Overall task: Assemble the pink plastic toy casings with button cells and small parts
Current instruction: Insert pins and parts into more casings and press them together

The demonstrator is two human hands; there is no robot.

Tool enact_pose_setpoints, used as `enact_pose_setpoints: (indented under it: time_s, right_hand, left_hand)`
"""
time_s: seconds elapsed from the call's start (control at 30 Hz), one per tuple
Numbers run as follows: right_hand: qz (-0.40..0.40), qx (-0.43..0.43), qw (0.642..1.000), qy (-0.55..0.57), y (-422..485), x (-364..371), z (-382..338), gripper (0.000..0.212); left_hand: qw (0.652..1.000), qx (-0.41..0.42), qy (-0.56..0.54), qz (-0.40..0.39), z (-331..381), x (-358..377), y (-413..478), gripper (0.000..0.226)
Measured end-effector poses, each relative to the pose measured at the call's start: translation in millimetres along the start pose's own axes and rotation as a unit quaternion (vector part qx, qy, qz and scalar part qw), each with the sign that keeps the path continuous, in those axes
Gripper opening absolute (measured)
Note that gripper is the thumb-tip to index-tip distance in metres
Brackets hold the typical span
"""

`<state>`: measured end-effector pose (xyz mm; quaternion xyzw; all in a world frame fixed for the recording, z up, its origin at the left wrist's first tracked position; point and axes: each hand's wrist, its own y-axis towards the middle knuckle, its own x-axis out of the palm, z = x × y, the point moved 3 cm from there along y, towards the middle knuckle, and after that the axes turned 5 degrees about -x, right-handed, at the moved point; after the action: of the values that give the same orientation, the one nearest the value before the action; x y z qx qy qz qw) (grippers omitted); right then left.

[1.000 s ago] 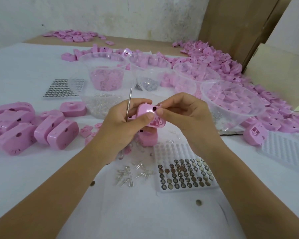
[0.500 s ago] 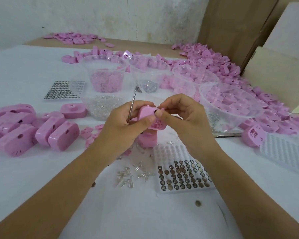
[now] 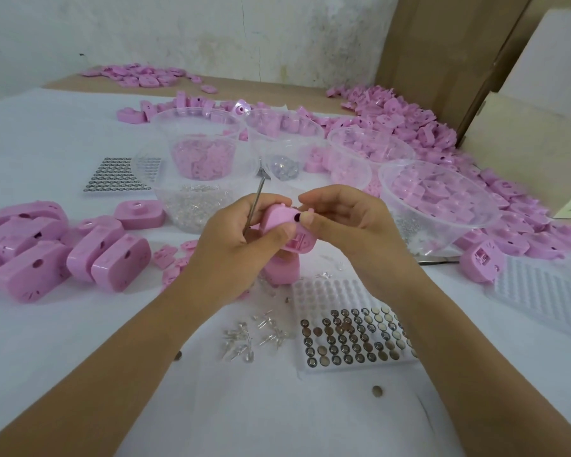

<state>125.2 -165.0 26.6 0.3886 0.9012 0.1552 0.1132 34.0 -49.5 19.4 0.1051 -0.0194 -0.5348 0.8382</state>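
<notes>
1. Nearest the viewer, a loose button cell (image 3: 377,390) lies on the white table (image 3: 80,341).
2. Just beyond it is the cell tray (image 3: 353,338), its near rows filled and its far rows bare; a scatter of clear LEDs (image 3: 244,338) lies just beside it on the left.
3. Above the tray's far edge, the pink casing (image 3: 289,229) is held in the air between both hands. The left hand (image 3: 231,245) is curled round it, thumb across its near face, and also grips a thin metal pin (image 3: 254,206) that points up and away.
4. The right hand (image 3: 346,222), fingers curled, pinches the casing's upper edge, thumb tip beside a dark hole.
5. A second casing (image 3: 282,270) rests on the table beneath the hands.
6. To the left lies a cluster of closed casings (image 3: 47,252); to the right, an empty blister tray (image 3: 541,298).
7. Farther back stand clear tubs (image 3: 435,206) of pink and clear parts.
8. Heaps of pink parts (image 3: 409,127) reach the wall.
</notes>
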Motion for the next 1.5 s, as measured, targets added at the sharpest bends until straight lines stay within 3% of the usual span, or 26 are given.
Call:
enact_pose_setpoints:
  time_s: [0.3, 0.5, 0.63, 0.8, 0.93, 1.13, 1.5]
  right_hand:
    - [-0.023, -0.048, 0.993, -0.109, -4, 13, -1, 0.035]
    - [-0.010, 0.012, 1.000, -0.017, -3, 4, 0, 0.022]
    - [-0.025, 0.008, 0.999, -0.036, -5, 5, -2, 0.017]
    - [-0.008, -0.009, 0.997, -0.076, -5, 4, -3, 0.021]
    - [-0.005, -0.004, 0.994, -0.110, -5, 6, 0, 0.020]
    - [-0.010, -0.008, 0.993, -0.121, -7, 7, -1, 0.019]
    - [-0.013, -0.011, 0.993, -0.116, -8, 9, -2, 0.017]
  left_hand:
    - [0.999, 0.015, 0.040, 0.013, -4, 0, 0, 0.016]
    - [0.999, -0.001, -0.035, 0.032, -1, -9, 4, 0.017]
    - [0.996, -0.012, -0.082, 0.044, 1, -15, 4, 0.015]
    - [0.997, -0.009, 0.003, 0.070, -2, -20, 9, 0.014]
    - [0.993, 0.021, 0.106, 0.044, 1, -19, 9, 0.010]
    - [0.990, 0.021, 0.121, 0.073, 0, -21, 9, 0.031]
    - [0.993, 0.025, 0.095, 0.073, -1, -21, 10, 0.022]
